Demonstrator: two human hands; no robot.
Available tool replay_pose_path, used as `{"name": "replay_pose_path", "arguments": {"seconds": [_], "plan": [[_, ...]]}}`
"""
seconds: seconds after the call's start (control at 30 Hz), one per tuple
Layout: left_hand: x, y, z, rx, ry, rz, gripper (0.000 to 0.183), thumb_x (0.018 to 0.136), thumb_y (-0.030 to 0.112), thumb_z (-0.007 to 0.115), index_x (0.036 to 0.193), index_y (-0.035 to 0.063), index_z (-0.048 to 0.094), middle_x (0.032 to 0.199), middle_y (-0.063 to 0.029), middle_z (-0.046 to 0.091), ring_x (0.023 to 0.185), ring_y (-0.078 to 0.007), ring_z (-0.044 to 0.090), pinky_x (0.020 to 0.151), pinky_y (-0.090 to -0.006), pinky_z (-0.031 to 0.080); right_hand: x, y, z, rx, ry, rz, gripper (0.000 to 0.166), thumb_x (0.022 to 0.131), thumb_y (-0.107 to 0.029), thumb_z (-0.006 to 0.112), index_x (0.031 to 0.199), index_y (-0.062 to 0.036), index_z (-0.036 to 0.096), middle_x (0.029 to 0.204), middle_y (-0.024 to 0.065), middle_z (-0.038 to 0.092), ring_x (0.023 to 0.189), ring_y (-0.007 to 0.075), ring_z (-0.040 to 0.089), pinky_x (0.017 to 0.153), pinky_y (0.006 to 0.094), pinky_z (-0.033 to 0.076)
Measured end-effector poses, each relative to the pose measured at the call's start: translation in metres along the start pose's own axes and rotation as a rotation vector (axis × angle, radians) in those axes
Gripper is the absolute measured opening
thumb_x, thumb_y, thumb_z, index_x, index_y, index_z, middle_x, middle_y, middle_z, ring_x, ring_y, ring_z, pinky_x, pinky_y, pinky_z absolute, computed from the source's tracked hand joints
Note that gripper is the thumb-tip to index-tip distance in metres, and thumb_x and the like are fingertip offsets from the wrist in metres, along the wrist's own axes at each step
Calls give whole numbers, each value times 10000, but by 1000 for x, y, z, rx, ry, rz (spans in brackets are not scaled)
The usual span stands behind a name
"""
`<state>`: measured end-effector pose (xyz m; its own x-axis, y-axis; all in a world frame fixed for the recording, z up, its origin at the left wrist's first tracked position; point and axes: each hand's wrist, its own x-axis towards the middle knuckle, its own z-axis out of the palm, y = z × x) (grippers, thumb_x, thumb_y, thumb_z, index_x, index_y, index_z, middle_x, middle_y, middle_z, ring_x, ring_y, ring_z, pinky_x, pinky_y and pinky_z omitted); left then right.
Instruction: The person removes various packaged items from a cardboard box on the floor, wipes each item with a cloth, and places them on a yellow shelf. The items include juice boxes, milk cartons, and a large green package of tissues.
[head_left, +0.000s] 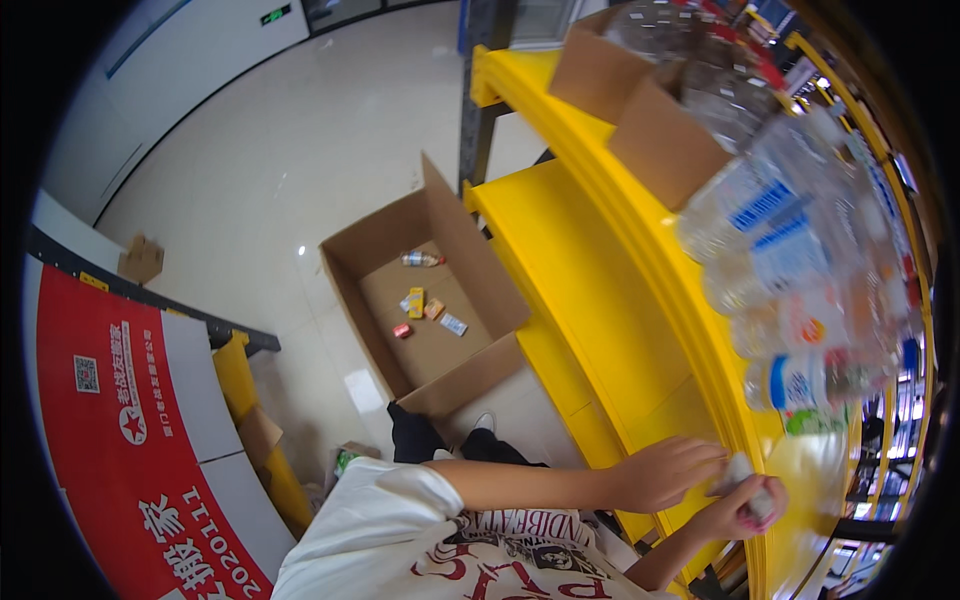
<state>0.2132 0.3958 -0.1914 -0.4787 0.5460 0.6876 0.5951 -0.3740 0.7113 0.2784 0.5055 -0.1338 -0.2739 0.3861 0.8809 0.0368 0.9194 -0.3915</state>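
Observation:
My right hand grips a small pale grey object, with some pink showing by the fingers. Blur hides what it is. Beside it, the fingers of my left hand reach towards the object's upper end; whether they touch it is unclear. Both hands are over the front edge of a yellow metal shelf. Along that shelf lie several clear plastic bottles, among them a blue-labelled bottle and a bottle with a blue-and-white label. A green-and-white package is nearest the hands.
An open cardboard box on the floor holds a small bottle, a yellow carton, a red item and other small packages. Lower yellow shelves stand beside it. A red printed panel stands left.

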Motion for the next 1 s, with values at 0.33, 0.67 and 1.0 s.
{"name": "replay_pose_path", "arguments": {"seconds": [0.33, 0.67, 1.0], "plan": [[-267, -165, -171, 397, 497, -932, 400, 725, 41, 561, 1114, 8, 475, 1098, -193, 504, 1069, -369, 455, 939, -407, 354, -187, -112, 255, 481, -1259, 907, 283, 737, -74, 677, 983, -18, 550, 879, 68, 540, 822, 153, 523, 741, 272, 433], [-601, -418, -311, 625, 769, -1852, 348, 740, 148, 597, 1056, 45, 494, 1074, -180, 515, 1022, -379, 468, 888, -455, 392, -649, -30, 503, 82, -1951, 714, 305, 780, -295, 605, 971, -58, 600, 810, 101, 629, 752, 207, 598, 682, 346, 458], [-680, -644, -364, 782, 654, -1604, 262, 719, 87, 557, 952, -7, 482, 1030, -195, 528, 1012, -375, 465, 869, -451, 382, -917, 8, 617, 252, -1688, 1073, 304, 839, -237, 497, 1090, -76, 556, 958, 192, 612, 893, 336, 595, 749, 388, 453]]}}
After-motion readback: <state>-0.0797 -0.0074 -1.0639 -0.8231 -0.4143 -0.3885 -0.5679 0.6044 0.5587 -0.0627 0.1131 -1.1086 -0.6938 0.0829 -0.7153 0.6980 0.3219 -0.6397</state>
